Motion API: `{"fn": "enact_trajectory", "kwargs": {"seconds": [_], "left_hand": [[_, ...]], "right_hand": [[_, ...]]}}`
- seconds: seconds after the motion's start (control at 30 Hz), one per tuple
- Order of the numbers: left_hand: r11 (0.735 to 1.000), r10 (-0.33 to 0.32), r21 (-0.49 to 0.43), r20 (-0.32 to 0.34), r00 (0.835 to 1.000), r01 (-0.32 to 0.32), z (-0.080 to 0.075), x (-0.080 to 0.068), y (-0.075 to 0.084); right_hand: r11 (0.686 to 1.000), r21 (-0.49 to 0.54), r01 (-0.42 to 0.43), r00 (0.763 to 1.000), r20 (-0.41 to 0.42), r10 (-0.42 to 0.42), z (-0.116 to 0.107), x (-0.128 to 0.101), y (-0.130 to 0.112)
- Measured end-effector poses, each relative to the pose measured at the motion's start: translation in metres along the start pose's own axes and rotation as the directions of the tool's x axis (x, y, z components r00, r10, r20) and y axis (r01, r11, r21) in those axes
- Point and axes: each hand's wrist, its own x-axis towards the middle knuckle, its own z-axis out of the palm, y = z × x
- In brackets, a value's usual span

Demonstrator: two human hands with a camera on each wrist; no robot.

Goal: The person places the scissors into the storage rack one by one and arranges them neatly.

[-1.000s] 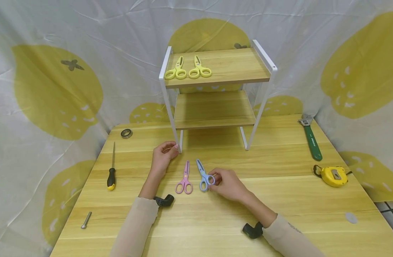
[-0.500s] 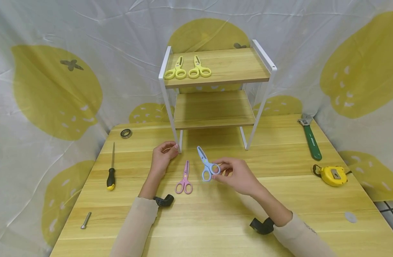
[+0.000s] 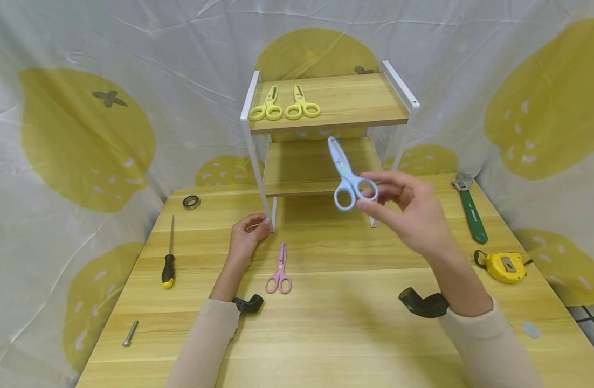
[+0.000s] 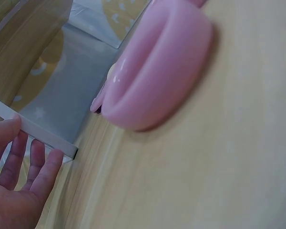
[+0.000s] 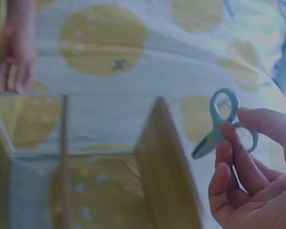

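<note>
Blue scissors (image 3: 344,168) are in the air before the rack's middle shelf, blades up, pinched by one handle ring between the thumb and fingers of my right hand (image 3: 418,215). In the right wrist view the scissors (image 5: 217,129) stand beside the rack's boards. My left hand (image 3: 245,237) holds the foot of the white front-left leg of the rack (image 3: 259,172); the left wrist view has thumb and fingers on either side of that leg (image 4: 43,134). Pink scissors (image 3: 280,269) lie on the table right of my left forearm. Two pairs of yellow scissors (image 3: 269,102) lie on the top shelf's left part.
On the table's left are a bearing ring (image 3: 191,202), a thin-shafted screwdriver (image 3: 168,264) and a bolt (image 3: 130,333). To the right lie a green-handled adjustable wrench (image 3: 471,213), a yellow tape measure (image 3: 506,267) and a grey disc (image 3: 531,330). A lemon-print curtain (image 3: 180,54) hangs behind.
My right hand has lifted the blue scissors off the table and carried them up and to the right, in front of the rack. The left hand has stayed at the leg.
</note>
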Motion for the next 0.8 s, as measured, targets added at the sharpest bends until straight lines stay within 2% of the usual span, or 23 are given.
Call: {"fn": "enact_trajectory", "kwargs": {"seconds": [0.1,0.2,0.33,0.47,0.7,0.8], "left_hand": [[1.0,0.006,-0.002,-0.006,1.0,-0.006,0.0,-0.001,0.0],[1.0,0.011,-0.009,-0.011,1.0,-0.012,0.0,-0.001,0.001],[1.0,0.018,-0.022,-0.014,1.0,-0.018,0.0,-0.001,0.001],[1.0,0.015,-0.022,-0.012,1.0,-0.016,0.001,-0.001,0.0],[1.0,0.013,-0.016,-0.004,1.0,-0.013,0.001,0.0,-0.001],[1.0,0.01,-0.013,0.003,1.0,-0.01,0.0,0.0,-0.002]], "right_hand": [[0.995,0.088,0.047,0.996,-0.079,-0.04,-0.015,0.021,-0.015],[0.993,0.102,0.058,0.99,-0.136,-0.044,-0.024,0.046,-0.025],[0.999,-0.028,-0.044,0.983,-0.178,0.038,-0.03,0.08,-0.03],[0.978,-0.137,-0.155,0.975,-0.178,0.129,-0.033,0.11,-0.03],[0.932,-0.282,-0.23,0.97,-0.147,0.195,-0.03,0.148,-0.023],[0.916,-0.309,-0.256,0.965,-0.138,0.224,-0.025,0.158,-0.02]]}}
